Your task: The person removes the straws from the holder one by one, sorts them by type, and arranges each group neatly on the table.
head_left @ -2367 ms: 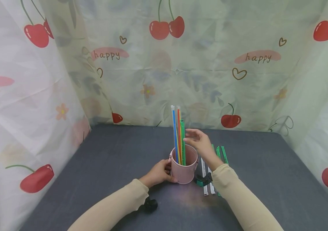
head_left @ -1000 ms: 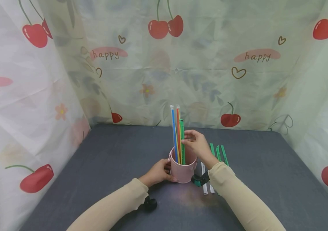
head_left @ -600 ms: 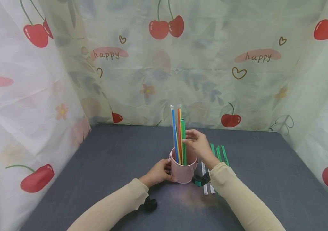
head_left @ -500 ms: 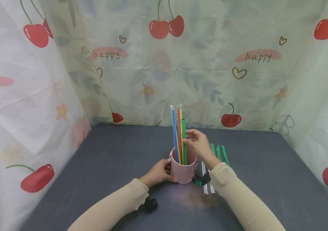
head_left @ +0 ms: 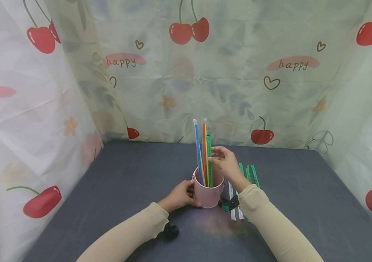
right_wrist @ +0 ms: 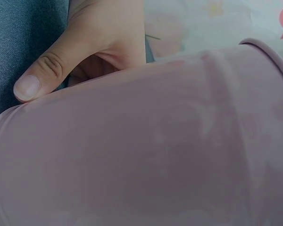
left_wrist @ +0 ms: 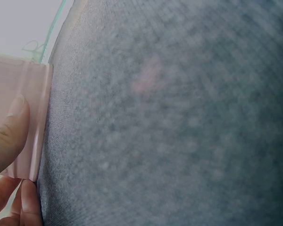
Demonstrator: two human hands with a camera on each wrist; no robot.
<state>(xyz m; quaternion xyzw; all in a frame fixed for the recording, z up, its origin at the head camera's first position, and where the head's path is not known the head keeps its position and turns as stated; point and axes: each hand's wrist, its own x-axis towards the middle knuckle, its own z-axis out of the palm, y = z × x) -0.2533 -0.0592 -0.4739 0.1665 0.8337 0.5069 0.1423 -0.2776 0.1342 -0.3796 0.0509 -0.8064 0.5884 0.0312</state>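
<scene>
A pink cup [head_left: 208,194] stands mid-table with blue, red, yellow and green straws [head_left: 203,153] upright in it. My left hand [head_left: 180,195] grips the cup's left side; its thumb [left_wrist: 7,136] lies against the pink wall [left_wrist: 26,117]. My right hand [head_left: 213,160] is above the cup's right rim, its fingertips pinching the green straw [head_left: 208,145] partway up. In the right wrist view the pink cup [right_wrist: 170,146] fills the frame, with the left hand's thumb [right_wrist: 35,82] on its edge.
Several green straws [head_left: 248,172] and white ones [head_left: 232,209] lie on the grey table [head_left: 123,182] just right of the cup, partly under my right forearm. Cherry-print curtains [head_left: 186,72] close in the back and both sides.
My right hand, open above the cup 2.4 s ago, has moved left and down and closed its fingertips on the green straw. The left hand and cup stay put.
</scene>
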